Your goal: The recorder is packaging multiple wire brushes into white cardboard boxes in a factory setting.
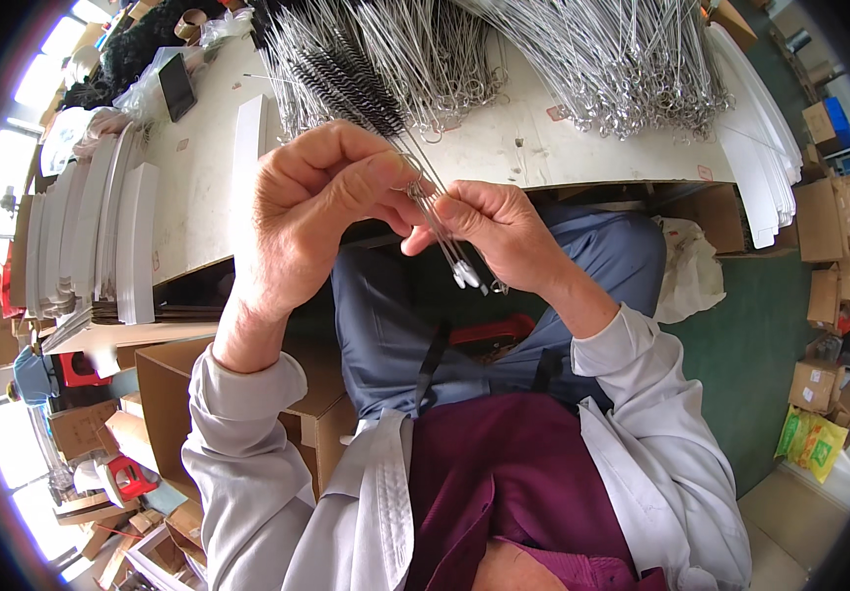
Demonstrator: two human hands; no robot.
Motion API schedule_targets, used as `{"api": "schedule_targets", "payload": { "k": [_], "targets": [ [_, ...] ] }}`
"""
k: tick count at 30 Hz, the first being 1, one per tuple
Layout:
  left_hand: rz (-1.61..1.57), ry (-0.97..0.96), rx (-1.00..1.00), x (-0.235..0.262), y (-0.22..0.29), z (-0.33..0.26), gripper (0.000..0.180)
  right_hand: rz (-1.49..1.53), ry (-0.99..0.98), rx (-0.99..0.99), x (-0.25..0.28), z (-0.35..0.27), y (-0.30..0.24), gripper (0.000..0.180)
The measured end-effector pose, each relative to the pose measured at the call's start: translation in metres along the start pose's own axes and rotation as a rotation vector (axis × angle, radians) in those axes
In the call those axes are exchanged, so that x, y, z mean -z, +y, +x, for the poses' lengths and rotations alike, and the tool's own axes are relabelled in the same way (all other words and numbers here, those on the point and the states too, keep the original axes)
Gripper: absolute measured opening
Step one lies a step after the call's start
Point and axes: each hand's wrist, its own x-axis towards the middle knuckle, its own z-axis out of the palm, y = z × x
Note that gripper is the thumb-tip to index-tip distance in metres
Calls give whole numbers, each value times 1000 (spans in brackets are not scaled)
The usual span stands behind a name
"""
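Observation:
A small bundle of thin wire brushes with black bristles (351, 94) is held over the table's near edge. Their bristled heads point away from me, and the bare wire stems run back between my hands. My left hand (311, 202) pinches at the stems, thumb against forefinger, beside a small wire loop. My right hand (499, 227) closes its thumb and fingers round the same stems a little lower. Below it stick out the near ends of the stems (464, 274), shiny and pale; their exact shape is blurred.
Dense heaps of looped wire stems (632, 79) cover the far side of the white table (198, 187). White folded card strips stand at the left (136, 241) and right (755, 167) edges. A dark phone (177, 87) lies far left. An open cardboard box (173, 394) stands beside my left leg.

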Motion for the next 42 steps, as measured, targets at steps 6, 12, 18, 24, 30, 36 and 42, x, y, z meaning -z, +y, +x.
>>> {"api": "schedule_targets", "payload": {
  "k": [6,12,18,24,30,36,42],
  "targets": [
    [159,89,-63,8,-9,-1,17,189,-48,-203,5,-6,1,35],
    [306,217,-38,11,-16,-1,14,141,-38,-231,10,-18,3,33],
    [354,304,-83,20,-28,-1,16,60,19,-288,10,-27,7,33],
    [397,408,-86,27,-32,2,16,-32,44,-306,13,-35,11,36],
    [375,475,-88,34,-44,4,16,-89,87,-337,11,-41,13,34],
    [367,518,-102,31,-50,5,15,-193,92,-308,9,-44,15,34],
    [458,558,-114,31,-57,-2,13,-297,71,-205,6,-44,22,29]
  ]
}}
